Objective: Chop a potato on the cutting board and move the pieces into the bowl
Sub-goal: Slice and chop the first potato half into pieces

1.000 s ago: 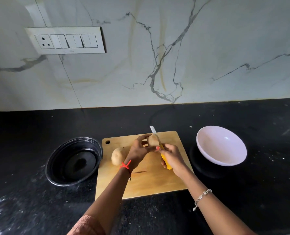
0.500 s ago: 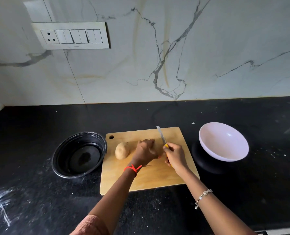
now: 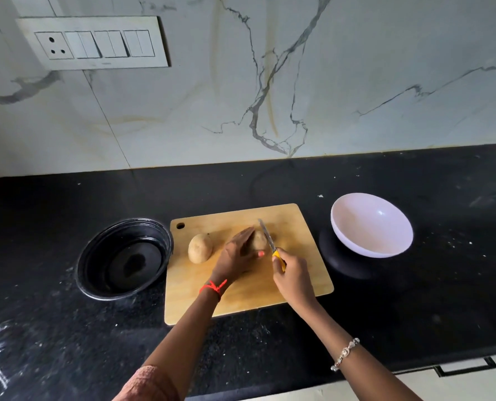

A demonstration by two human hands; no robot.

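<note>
A wooden cutting board (image 3: 299, 273) lies on the black counter. On it, my left hand (image 3: 236, 256) holds a potato (image 3: 259, 240) down, fingers over its left side and thumb at its near end. My right hand (image 3: 291, 274) grips the yellow handle of a knife (image 3: 267, 237), whose blade lies across the top of that potato. A second, whole potato (image 3: 200, 248) rests on the board's left part, apart from my hands. A white bowl (image 3: 371, 225), with nothing in it, stands tilted to the right of the board.
A black round bowl (image 3: 125, 257) sits just left of the board. The marble wall with a switch plate (image 3: 93, 41) rises behind the counter. The counter's front edge and a drawer handle (image 3: 467, 369) show at the lower right.
The potato was held up off the board with the knife beside it. Now it lies on the board under my left hand and the blade rests across it.
</note>
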